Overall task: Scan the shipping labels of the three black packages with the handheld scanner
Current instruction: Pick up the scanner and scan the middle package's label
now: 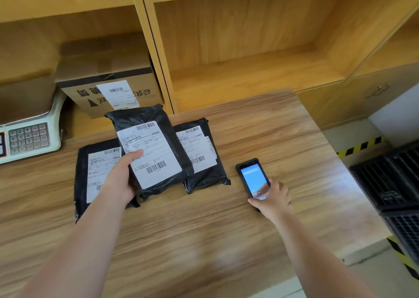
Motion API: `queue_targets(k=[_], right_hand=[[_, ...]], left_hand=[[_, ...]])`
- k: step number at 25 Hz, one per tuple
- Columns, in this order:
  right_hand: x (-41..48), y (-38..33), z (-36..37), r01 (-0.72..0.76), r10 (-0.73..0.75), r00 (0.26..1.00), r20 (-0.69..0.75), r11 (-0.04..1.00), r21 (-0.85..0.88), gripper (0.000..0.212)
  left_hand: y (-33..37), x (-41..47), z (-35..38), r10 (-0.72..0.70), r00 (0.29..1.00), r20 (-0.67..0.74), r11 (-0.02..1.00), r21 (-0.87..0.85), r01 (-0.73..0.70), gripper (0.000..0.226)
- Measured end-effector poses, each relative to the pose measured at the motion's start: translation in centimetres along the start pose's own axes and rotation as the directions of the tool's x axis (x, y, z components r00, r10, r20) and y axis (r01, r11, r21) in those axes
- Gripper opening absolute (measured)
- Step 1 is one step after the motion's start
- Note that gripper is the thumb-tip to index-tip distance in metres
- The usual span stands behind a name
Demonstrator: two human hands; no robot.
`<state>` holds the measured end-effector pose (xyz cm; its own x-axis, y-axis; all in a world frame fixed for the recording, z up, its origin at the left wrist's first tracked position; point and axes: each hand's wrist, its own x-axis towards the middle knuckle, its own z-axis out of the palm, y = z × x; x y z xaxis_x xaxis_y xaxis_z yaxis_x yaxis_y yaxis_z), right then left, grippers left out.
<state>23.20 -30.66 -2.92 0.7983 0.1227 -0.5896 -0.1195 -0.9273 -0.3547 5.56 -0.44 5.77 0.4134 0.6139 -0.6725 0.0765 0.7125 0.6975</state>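
Three black packages with white shipping labels are on the wooden table (226,229). My left hand (123,177) grips the middle package (154,138) and holds it tilted up, label facing me, over the other two. The left package (90,161) lies flat, partly hidden by my arm. The right package (204,157) lies flat behind the lifted one. The handheld scanner (252,177), a black phone-like device with a lit blue screen, lies on the table to the right. My right hand (272,197) closes on its near end, thumb on the screen's lower edge.
A weighing scale with a keypad (29,138) sits at the table's left edge. A cardboard box with a label (111,88) stands on the shelf behind the packages. Wooden shelving (249,59) rises at the back. A black crate (390,179) stands on the floor at right.
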Motion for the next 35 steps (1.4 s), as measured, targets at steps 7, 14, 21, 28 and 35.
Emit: queue_targets(k=[7, 14, 21, 28, 35], right_hand=[[2.1, -1.2, 1.4, -0.02, 0.013, 0.999, -0.045, 0.986, -0.165, 0.105], [2.1, -1.5, 1.5, 0.007, -0.021, 0.995, -0.097, 0.99, -0.143, 0.093], [0.2, -2.1, -1.9, 0.119, -0.121, 0.991, -0.056, 0.992, -0.036, 0.092], [-4.6, -4.4, -6.6, 0.298, -0.307, 0.951, 0.022, 0.937, 0.18, 0.092], [-10.1, -7.6, -9.2, 0.455, -0.465, 0.885, 0.007, 0.87, 0.191, 0.085]], left_hand=[[-0.7, -0.4, 0.8, 0.01, 1.0, 0.012, 1.0, -0.019, -0.009, 0.019], [-0.5, -1.1, 0.3, 0.03, 1.0, 0.0, 0.998, -0.053, -0.03, 0.026], [0.2, -2.3, 0.0, 0.014, 1.0, 0.01, 0.997, -0.081, -0.013, 0.027], [1.7, -3.6, -0.3, 0.053, 0.998, 0.016, 0.993, -0.105, -0.052, 0.044], [3.4, -6.0, 0.2, 0.11, 0.993, 0.044, 0.983, -0.155, -0.102, 0.046]])
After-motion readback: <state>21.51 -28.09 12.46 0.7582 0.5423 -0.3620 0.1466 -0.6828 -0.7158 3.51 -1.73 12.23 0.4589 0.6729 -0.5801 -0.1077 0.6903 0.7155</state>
